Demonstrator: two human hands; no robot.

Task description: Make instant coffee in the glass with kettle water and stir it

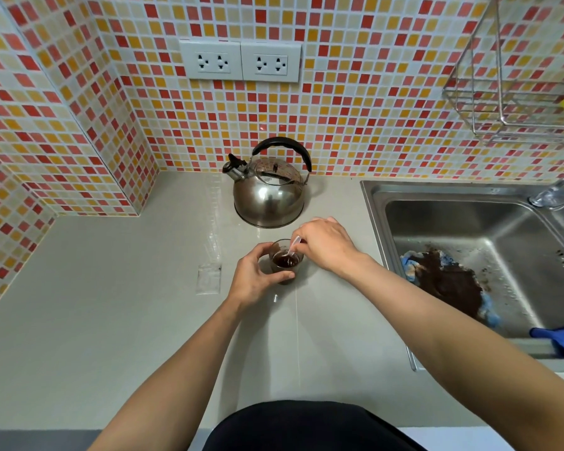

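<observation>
A small clear glass (285, 259) of dark brown coffee stands on the grey counter (111, 320), in front of the steel kettle (269, 190) with its black handle. My left hand (254, 278) wraps around the glass from the left and front. Above the rim, my right hand (323, 244) pinches a small clear plastic spoon (293, 247) whose bowl dips into the coffee. The kettle stands upright against the tiled wall, spout to the left, apart from both hands.
An empty clear sachet (209, 278) lies flat on the counter left of the glass. To the right is a steel sink (378, 203) holding a blue cloth (450, 281) stained brown. A wire rack (508, 102) hangs on the wall at upper right.
</observation>
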